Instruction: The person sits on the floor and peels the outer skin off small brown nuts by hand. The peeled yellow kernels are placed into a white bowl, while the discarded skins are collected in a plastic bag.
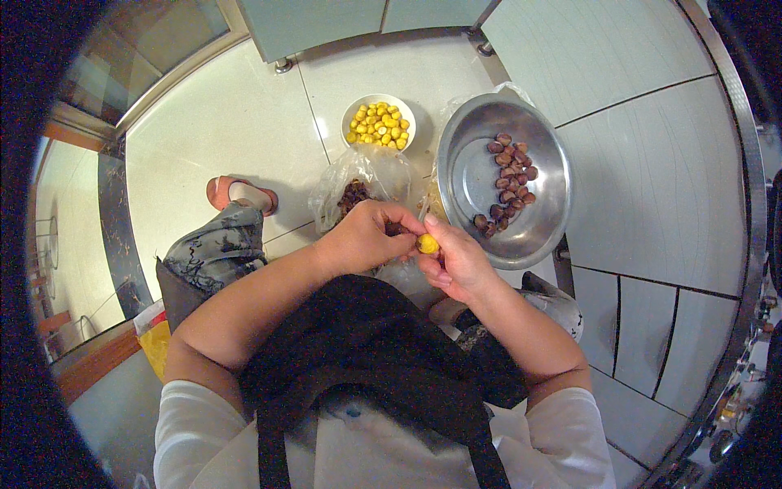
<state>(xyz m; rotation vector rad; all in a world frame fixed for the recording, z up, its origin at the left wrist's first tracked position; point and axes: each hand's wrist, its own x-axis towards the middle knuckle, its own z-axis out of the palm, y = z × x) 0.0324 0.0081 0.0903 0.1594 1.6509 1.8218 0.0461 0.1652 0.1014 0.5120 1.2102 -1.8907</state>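
A yellow peeled chestnut (427, 244) is held in the fingers of my right hand (458, 257). My left hand (369, 235) has its thumb and forefinger closed at the nut's left side; whether it grips the nut or a bit of skin, I cannot tell. Beneath and beyond my left hand, a clear plastic bag (391, 168) contains dark brown shells (354, 194). A white bowl (345, 119) farther out holds many yellow peeled chestnuts (380, 125). To the right, brown unpeeled chestnuts (510, 177) lie in a large stainless steel basin (467, 165).
Light floor tiles (238, 116) surround these things. Pale cabinet fronts (647, 183) rise close on the right, and a cabinet on metal legs (317, 24) stands at the far side. My slippered foot (244, 194) is at the left, near a glass door (140, 55).
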